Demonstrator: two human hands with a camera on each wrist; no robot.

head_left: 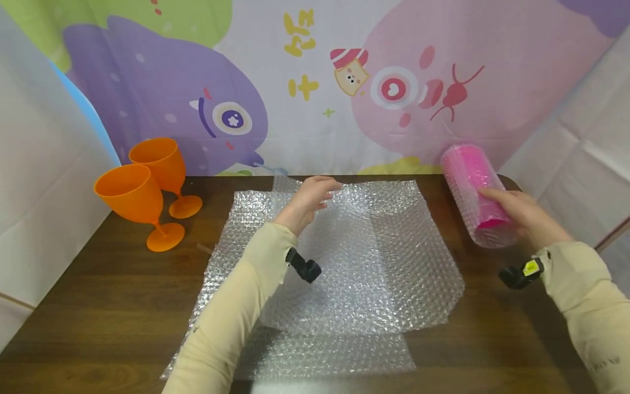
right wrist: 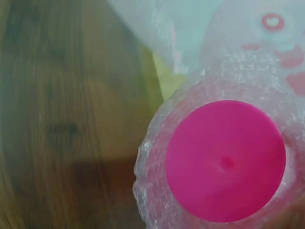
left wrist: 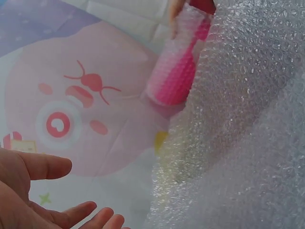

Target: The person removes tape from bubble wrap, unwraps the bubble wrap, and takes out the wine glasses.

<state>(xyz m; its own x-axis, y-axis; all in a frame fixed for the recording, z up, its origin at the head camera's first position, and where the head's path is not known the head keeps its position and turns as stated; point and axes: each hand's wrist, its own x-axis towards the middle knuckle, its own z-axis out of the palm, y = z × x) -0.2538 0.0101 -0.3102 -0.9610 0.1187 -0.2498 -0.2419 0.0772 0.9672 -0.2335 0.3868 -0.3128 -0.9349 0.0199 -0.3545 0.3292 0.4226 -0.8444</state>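
Observation:
At the right end of the table my right hand (head_left: pixel 524 213) grips a pink goblet (head_left: pixel 479 175) rolled up in bubble wrap. Its thumb lies over the wrap, and its other fingers are hidden. The goblet's round flat base (right wrist: pixel 226 162) faces the right wrist camera, with clear wrap round its rim. Above the far part of a flat bubble wrap sheet (head_left: pixel 339 257) is my left hand (head_left: pixel 310 200), with loosely extended fingers and nothing held. In the left wrist view, the left palm (left wrist: pixel 19 191) is apart from the sheet (left wrist: pixel 248 95).
Two orange goblets (head_left: pixel 130 191) stand upright at the table's left. A further layer of bubble wrap (head_left: pixel 325 353) shows beneath the sheet at the near side. A cartoon-printed curtain (head_left: pixel 315 131) hangs along the back, and white cloth walls (head_left: pixel 585 131) flank the dark wooden table (head_left: pixel 98 312).

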